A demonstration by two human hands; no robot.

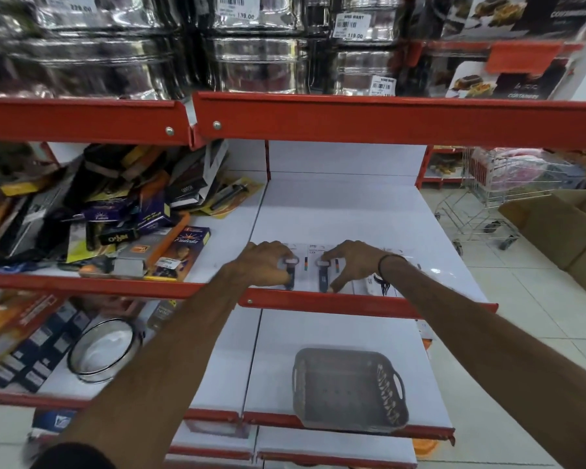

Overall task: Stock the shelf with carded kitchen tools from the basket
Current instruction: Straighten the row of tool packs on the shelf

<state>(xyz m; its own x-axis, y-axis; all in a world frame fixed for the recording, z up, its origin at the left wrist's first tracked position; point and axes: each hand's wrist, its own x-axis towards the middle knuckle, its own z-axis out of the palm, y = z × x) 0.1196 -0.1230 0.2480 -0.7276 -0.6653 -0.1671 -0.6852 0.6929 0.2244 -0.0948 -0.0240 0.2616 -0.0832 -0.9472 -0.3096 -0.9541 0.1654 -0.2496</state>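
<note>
Grey basket [349, 390] on lower shelf, front edge, looks empty. Next shelf [362, 211] up, white w/ red lip: both hands lie palm-down on carded tools near front edge. L hand [268, 264] fingers spread over left carded tool [291, 270], pressing, not gripping. R hand [349, 262] same on right carded tool [322, 274], thumb at card's bottom edge. Cards flat, side by side. Far left: boxed goods pile [115, 214]. Top: steel containers [251, 45]
</note>
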